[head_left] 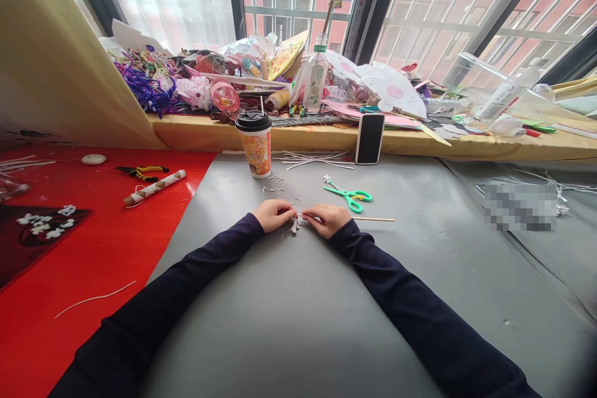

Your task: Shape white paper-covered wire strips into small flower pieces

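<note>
My left hand (274, 214) and my right hand (328, 219) meet at the middle of the grey table cover (298, 311). Both pinch a thin wooden stick (375, 219) that juts out to the right past my right hand. A small white wire piece (295, 226) hangs from the stick between my fingertips. Green scissors (351, 196) lie just beyond my right hand. Small bent bits of white wire (275, 185) lie beyond my left hand.
A paper cup with a black lid (254, 143) stands behind the wire bits. A phone (370, 138) leans on the sill, which is piled with craft clutter. White wires (317, 160) lie near it. Pliers (142, 171) and a paper roll (155, 187) rest on the red sheet (93, 242).
</note>
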`<state>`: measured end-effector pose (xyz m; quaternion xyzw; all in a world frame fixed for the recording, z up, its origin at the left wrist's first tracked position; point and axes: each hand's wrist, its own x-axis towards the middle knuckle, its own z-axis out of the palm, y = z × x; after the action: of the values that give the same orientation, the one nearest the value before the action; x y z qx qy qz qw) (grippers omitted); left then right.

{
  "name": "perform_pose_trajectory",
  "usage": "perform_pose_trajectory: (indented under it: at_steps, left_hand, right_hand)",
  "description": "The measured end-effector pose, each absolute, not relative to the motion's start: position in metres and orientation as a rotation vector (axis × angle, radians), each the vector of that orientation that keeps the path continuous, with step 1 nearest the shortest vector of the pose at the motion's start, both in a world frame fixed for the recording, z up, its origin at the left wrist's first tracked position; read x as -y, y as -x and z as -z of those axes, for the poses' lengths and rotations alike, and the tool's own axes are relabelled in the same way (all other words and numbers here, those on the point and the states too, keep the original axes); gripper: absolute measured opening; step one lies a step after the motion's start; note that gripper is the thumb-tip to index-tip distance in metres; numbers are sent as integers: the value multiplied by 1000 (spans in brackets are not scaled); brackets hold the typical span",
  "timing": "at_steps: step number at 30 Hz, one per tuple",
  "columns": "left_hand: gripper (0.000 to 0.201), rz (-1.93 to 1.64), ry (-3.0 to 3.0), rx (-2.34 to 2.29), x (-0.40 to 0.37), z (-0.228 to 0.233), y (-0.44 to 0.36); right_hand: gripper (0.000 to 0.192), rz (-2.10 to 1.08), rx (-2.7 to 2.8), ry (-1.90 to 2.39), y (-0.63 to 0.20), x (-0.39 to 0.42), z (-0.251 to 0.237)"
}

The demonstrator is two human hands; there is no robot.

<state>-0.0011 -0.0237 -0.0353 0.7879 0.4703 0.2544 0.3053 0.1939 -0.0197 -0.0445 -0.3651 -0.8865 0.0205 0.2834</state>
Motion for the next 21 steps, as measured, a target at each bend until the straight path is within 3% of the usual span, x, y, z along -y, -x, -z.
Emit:
perform_pose_trajectory:
  at_steps: [21]
  left_hand:
    - [37,-670,-1995,-1250,22,34,1]
  right_hand:
    - [22,-70,2355,983,-194,19,45]
